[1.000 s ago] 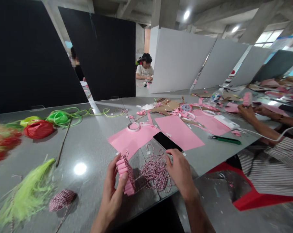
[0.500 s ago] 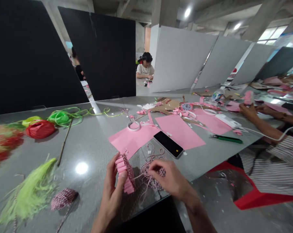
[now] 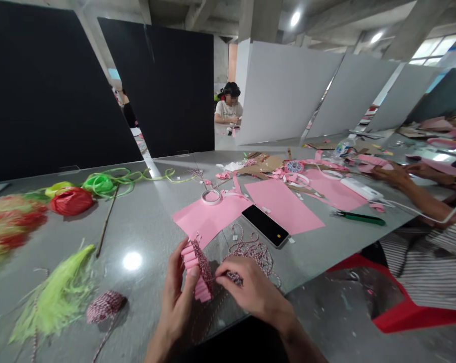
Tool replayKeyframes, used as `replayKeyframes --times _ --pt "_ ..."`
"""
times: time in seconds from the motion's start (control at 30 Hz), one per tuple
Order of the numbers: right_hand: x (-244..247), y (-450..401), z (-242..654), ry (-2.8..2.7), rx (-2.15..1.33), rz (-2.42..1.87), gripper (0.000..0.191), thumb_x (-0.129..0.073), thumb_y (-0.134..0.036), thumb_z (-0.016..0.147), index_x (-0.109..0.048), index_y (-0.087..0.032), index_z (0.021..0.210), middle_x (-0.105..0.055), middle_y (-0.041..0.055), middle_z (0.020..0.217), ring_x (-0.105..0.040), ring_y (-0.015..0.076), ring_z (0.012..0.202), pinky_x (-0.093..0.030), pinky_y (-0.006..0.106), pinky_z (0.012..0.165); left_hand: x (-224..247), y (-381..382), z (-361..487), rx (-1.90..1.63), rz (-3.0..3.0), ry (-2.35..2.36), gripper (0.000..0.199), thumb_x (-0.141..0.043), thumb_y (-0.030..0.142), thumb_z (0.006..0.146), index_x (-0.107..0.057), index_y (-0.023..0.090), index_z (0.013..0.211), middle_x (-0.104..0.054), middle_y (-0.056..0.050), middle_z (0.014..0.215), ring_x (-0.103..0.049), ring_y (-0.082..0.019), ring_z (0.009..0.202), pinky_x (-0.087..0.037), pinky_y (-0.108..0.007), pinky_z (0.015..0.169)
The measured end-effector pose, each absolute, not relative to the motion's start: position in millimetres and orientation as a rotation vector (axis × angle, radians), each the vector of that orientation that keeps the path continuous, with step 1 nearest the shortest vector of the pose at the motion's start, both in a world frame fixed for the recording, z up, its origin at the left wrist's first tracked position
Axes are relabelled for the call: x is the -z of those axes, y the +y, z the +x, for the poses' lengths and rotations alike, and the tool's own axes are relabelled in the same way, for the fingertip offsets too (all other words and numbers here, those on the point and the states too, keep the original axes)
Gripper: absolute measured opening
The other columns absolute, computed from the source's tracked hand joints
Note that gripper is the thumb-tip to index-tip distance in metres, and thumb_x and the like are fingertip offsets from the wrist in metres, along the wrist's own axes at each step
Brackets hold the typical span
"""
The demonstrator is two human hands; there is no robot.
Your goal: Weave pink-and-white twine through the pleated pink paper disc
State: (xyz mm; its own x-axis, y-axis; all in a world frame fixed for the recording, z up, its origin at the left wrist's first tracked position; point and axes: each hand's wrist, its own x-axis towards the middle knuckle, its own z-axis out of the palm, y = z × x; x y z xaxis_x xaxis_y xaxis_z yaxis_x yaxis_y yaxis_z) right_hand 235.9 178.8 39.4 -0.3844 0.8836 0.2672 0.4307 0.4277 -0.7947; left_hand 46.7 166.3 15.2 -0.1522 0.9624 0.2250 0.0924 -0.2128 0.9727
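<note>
Left hand (image 3: 177, 297) grips folded pink paper (image 3: 191, 262), twine (image 3: 252, 253) running along it, while closed right hand (image 3: 252, 288) pinches that twine just beside the paper.

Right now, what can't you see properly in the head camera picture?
Head view:
- Back of the folded pink paper: hidden by the left hand.
- Where the red-and-white twine goes into the right hand: covered by that hand.
- Head of the person in the striped sleeve: cut off by the right edge.
- What the far person is holding: too small to tell.

L hand (image 3: 177, 297) grips pink paper accordion (image 3: 195, 269), R hand (image 3: 252, 287) pinches twine (image 3: 234, 278).
</note>
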Motion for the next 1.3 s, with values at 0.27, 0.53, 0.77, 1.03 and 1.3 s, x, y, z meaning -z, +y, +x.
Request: replayKeyframes --times 0.27,0.53,0.77,1.03,1.3 --pt "-52 170 281 -1.976 -0.877 -1.194 0.008 -0.073 -0.017 0.098 -0.077 -0.023 0.094 -0.081 -0.0002 0.095 -0.074 0.0186 0.093 -0.052 0.031 0.090 -12 164 40 -1.384 1.351 1.238 0.055 -0.060 0.051 0.106 -0.048 0.031 0.156 -0.057 -0.010 0.159 -0.055 -0.033 0.144 -0.039 -0.054 0.125" --pt "-32 160 275 -1.951 -0.902 -1.087 0.009 -0.075 -0.016 0.097 -0.076 -0.023 0.102 -0.079 0.0031 0.109 -0.073 0.0201 0.108 -0.053 0.035 0.101 -11 151 13 -1.329 1.586 1.266 0.060 -0.074 0.042 0.098 -0.050 0.032 0.152 -0.061 -0.012 0.151 -0.068 -0.031 0.129 -0.059 -0.047 0.109" --pt "-29 175 284 -1.897 -0.768 -1.163 0.008 -0.067 -0.018 0.102 -0.073 -0.022 0.102 -0.077 0.0052 0.109 -0.071 0.0229 0.108 -0.054 0.039 0.100 -20 166 22 -1.614 1.568 1.263 0.049 -0.081 0.032 0.092 -0.056 0.029 0.134 -0.055 -0.013 0.160 -0.056 -0.033 0.148 -0.056 -0.047 0.115" --pt "-15 182 290 -1.951 -0.714 -1.205 0.008 -0.066 -0.020 0.101 -0.074 -0.023 0.100 -0.077 0.0059 0.108 -0.072 0.0230 0.107 -0.056 0.038 0.100 -16 168 17 -1.497 1.472 1.401 0.048 -0.070 0.042 0.098 -0.050 0.031 0.140 -0.051 -0.013 0.163 -0.061 -0.033 0.136 -0.053 -0.051 0.108" --pt "1 252 378 -1.593 -0.310 -1.758 0.042 -0.083 -0.037 0.083 -0.070 -0.015 0.117 -0.071 0.0224 0.126 -0.062 0.0423 0.125 -0.043 0.066 0.112 0 181 -21 -1.341 1.437 1.595 0.062 -0.060 0.050 0.101 -0.044 0.028 0.157 -0.056 -0.014 0.156 -0.055 -0.039 0.142 -0.034 -0.063 0.126"
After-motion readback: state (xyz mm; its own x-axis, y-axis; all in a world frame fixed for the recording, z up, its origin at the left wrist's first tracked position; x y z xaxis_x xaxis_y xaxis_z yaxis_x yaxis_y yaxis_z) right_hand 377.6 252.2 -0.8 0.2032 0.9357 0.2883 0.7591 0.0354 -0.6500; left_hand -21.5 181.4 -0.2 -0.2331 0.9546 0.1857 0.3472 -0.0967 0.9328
